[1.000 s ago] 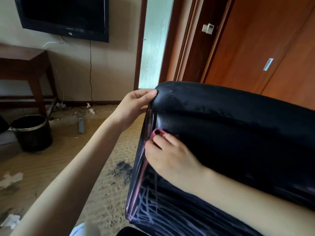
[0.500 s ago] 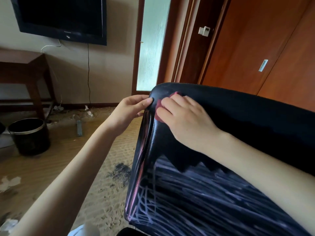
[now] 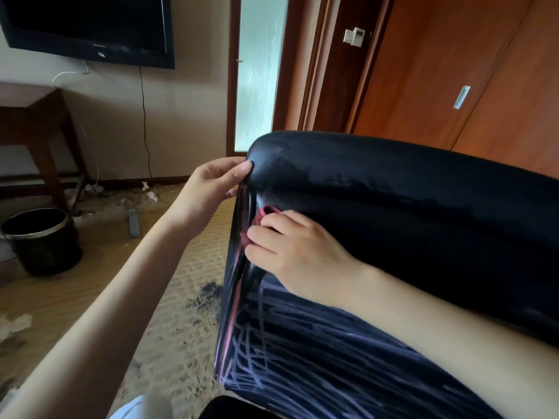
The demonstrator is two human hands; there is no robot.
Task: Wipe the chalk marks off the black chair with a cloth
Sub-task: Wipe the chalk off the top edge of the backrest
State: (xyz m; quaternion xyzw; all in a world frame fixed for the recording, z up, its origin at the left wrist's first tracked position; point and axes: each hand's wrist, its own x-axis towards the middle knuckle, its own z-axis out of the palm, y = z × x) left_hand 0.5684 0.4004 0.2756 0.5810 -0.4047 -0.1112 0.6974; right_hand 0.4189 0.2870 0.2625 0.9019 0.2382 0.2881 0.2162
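The left hand [image 3: 211, 189] grips the upper left corner of the black padded leather-look chair back [image 3: 408, 213], thumb on the near face and the remaining fingers curled round the far edge. The right hand [image 3: 290, 252] lies against the near face of the chair back, just below the left thumb, its curled fingers clamped on a small pink-red cloth [image 3: 262, 217] and pressing it to the surface beside the left edge. Only a fold of the cloth protrudes above and ahead of the fingertips; the remainder is hidden under the hand. Above and to the right of the right fingers the surface is black and largely free of marks. Below the right wrist, pale purple and pink chalk marks [image 3: 287, 352] cover the lower panel, with a pink streak along the left edge seam directly beneath the fingertips. Beyond the left hand, a round black waste bin with a metal rim [image 3: 42, 240] stands on the beige carpet [image 3: 90, 291].
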